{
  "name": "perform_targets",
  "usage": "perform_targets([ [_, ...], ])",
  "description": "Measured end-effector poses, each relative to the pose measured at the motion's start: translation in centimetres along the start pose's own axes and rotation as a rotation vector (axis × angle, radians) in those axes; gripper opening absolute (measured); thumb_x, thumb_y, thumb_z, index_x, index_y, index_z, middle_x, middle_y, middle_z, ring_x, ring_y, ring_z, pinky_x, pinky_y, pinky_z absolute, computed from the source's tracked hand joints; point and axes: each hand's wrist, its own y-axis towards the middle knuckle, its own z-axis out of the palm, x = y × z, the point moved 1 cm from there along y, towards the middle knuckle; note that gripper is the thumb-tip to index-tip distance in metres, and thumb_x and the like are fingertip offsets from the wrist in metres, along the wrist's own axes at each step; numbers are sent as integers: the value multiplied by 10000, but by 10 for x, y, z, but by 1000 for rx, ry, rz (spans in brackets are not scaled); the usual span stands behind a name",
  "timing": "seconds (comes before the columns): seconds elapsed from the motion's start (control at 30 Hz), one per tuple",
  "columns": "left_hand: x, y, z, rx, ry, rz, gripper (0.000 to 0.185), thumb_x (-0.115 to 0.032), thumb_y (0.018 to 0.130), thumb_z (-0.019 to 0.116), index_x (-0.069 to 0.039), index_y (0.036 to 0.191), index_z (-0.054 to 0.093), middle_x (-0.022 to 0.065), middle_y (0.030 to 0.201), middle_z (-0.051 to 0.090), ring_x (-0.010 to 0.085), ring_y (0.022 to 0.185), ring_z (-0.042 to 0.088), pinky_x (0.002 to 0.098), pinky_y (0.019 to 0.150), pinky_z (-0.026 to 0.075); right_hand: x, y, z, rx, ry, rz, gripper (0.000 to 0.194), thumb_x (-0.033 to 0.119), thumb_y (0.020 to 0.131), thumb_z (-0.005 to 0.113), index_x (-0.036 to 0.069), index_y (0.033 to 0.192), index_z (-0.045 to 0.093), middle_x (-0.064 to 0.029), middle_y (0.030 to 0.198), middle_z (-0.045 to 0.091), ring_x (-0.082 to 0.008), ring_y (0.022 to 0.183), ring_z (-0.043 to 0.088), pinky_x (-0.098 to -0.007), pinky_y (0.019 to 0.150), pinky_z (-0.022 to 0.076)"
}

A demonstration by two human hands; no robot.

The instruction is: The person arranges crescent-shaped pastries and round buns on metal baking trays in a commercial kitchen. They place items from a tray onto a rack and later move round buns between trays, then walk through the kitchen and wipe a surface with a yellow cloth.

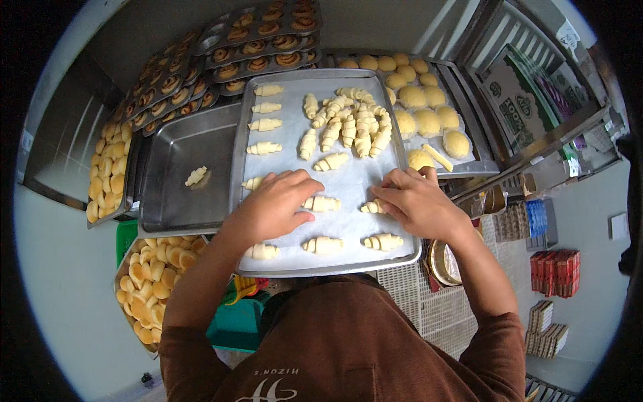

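Note:
A metal baking tray [329, 272] lined with white paper lies before me. Rolled dough pieces stand apart along its left side and near edge, and a pile of dough rolls [351, 118] fills its upper right part. My left hand [276, 206] is over the tray's left half, thumb and fingers apart beside a dough roll [324, 204]; whether it touches the roll is unclear. At the right edge of the tray, the fingers of my right hand [414, 201] are on another dough roll [373, 206], partly hiding it.
On the left, a deep metal pan [166, 201] holds one dough roll [196, 176]. Trays of swirled buns [256, 47] are stacked behind. Round yellow buns [429, 123] sit on a tray at the right, near a metal rack. Baked rolls [148, 281] fill a container at lower left.

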Motion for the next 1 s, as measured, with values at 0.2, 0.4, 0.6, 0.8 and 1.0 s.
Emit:
perform_targets([
  [0.2, 4, 4, -12, 15, -74, 0, 380, -86, 853, 752, -46, 1214, 638, 138, 1187, 630, 349, 1178, 596, 452, 1022, 463, 2, -5, -7, -29, 38, 4, 393, 194, 860, 765, 126, 1243, 705, -68, 1137, 659, -281, 1062, 612, -467, 948, 369],
  [0.4, 1, 17, 10, 96, -63, -7, 330, -67, 860, 736, -22, 1169, 630, 164, 1116, 648, 373, 1076, 639, 452, 933, 512, 1, -1, 7, 21, 12, 1, 368, 176, 811, 804, 125, 1160, 701, -49, 1050, 664, -271, 1050, 621, -470, 945, 367],
  [0.6, 2, 11, 14, 98, -92, 30, 339, -97, 860, 748, -5, 1162, 624, 172, 1076, 651, 380, 1018, 655, 446, 883, 528, -3, -3, 11, -29, 38, -28, 350, 178, 806, 809, 131, 1141, 720, -42, 1026, 651, -262, 1036, 622, -455, 938, 367],
  [0.8, -1, 10, 6, 102, -60, 30, 353, -157, 882, 753, -14, 1179, 627, 174, 1102, 639, 374, 1067, 638, 448, 927, 512, -3, -2, 10, 5, 35, 0, 462, 237, 804, 823, 131, 1238, 707, -55, 1085, 647, -266, 1039, 619, -446, 931, 363],
  [1.0, 18, 34, -13, -177, -61, 2, 388, -168, 909, 736, -17, 1246, 619, 202, 1238, 587, 393, 1170, 591, 448, 1001, 480, -30, 18, -22, -211, -8, -6, 621, 280, 795, 840, 107, 1355, 634, -115, 1201, 636, -314, 1141, 614, -463, 936, 413],
])
